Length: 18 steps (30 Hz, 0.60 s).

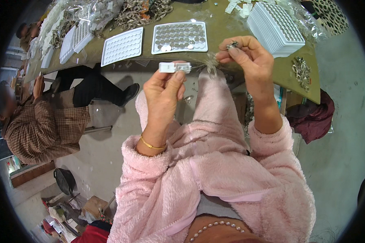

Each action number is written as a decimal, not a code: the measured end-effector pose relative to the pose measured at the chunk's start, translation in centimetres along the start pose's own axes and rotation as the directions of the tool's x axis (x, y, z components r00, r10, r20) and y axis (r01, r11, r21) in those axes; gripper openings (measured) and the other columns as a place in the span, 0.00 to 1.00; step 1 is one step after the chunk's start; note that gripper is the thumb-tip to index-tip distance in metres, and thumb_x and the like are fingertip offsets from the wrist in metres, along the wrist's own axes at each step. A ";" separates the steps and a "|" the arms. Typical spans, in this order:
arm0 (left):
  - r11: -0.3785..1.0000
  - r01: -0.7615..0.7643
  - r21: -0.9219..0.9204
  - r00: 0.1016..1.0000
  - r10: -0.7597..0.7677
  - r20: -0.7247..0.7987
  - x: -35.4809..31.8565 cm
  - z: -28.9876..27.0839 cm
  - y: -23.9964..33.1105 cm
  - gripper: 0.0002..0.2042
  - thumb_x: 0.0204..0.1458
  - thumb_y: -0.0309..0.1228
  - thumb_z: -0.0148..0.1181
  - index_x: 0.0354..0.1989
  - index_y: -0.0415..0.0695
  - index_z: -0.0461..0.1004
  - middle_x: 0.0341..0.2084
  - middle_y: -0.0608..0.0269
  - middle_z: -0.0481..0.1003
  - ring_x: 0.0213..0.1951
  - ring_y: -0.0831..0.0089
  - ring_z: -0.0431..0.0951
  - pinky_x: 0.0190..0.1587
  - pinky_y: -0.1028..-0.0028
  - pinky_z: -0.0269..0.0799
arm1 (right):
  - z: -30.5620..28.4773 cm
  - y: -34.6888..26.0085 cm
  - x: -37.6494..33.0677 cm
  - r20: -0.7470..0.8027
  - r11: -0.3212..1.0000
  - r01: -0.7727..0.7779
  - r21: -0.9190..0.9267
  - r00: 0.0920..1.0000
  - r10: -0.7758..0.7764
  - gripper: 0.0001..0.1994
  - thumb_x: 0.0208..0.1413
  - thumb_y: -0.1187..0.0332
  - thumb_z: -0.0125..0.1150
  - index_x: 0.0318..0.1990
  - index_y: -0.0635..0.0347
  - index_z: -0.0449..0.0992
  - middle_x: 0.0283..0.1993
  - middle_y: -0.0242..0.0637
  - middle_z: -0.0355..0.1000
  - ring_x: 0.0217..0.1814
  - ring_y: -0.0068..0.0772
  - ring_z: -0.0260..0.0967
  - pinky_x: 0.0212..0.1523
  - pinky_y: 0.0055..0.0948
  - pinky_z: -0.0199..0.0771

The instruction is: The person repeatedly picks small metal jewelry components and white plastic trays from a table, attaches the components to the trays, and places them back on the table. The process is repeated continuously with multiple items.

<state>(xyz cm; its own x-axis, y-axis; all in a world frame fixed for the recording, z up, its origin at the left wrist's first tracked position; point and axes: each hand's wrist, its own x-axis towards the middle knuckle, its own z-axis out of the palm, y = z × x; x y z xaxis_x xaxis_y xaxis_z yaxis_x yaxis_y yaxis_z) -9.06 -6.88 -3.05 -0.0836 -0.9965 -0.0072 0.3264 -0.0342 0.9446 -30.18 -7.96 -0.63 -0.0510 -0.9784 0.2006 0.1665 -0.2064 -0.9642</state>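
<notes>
Small white rectangular plastic piece (174, 67): flat and oblong, held level and lengthwise at its lower edge between the thumb and fingers (175, 81) of the left hand (163, 95), in the air just in front of the table (223, 28) edge. Small metal part (232, 44): silvery-grey and irregular, pinched at the fingertips of the right hand (247, 56), raised to the right of and slightly above the white piece, apart from it. Finer detail is too small to tell.

We are seeing a smooth white plastic clip (174, 67), dull grey metal bits (232, 44), glossy white plastic trays (122, 46) at upper centre, a matt olive bench (223, 28), and fluffy pink fleece sleeves (215, 133).
</notes>
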 end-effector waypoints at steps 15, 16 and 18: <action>0.990 -0.045 0.134 0.998 0.050 -0.033 0.4 0.2 -0.2 0.06 0.59 0.27 0.60 0.39 0.35 0.76 0.24 0.70 0.73 0.19 0.88 0.63 0.19 0.84 0.56 | 0.2 0.4 0.6 0.338 0.918 0.154 0.366 0.897 -0.286 0.06 0.53 0.82 0.58 0.37 0.63 0.72 0.51 0.46 0.70 0.54 0.40 0.68 0.54 0.31 0.68; 0.989 -0.043 0.139 0.999 0.047 -0.022 0.4 -0.3 0.0 0.08 0.59 0.28 0.60 0.41 0.35 0.76 0.25 0.69 0.74 0.19 0.87 0.64 0.19 0.83 0.56 | -0.4 -0.1 0.6 0.285 0.871 0.071 0.486 0.929 -0.235 0.07 0.53 0.83 0.57 0.38 0.64 0.73 0.50 0.47 0.70 0.54 0.42 0.69 0.54 0.32 0.70; 0.992 -0.021 0.127 1.000 0.020 0.009 0.4 -0.9 0.4 0.09 0.60 0.28 0.60 0.43 0.34 0.76 0.26 0.68 0.73 0.19 0.87 0.63 0.19 0.83 0.56 | -1.8 -0.9 0.9 0.137 0.987 0.111 0.113 0.983 -0.126 0.05 0.56 0.80 0.56 0.40 0.65 0.74 0.49 0.43 0.72 0.49 0.39 0.74 0.46 0.33 0.75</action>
<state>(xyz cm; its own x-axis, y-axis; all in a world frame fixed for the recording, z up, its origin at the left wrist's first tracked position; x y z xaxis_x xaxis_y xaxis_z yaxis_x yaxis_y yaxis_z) -8.13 -7.37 -3.00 -0.0856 -0.9962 0.0150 0.2063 -0.0030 0.9785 -32.14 -8.59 0.08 0.0638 -0.9375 0.3422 0.2701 -0.3139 -0.9102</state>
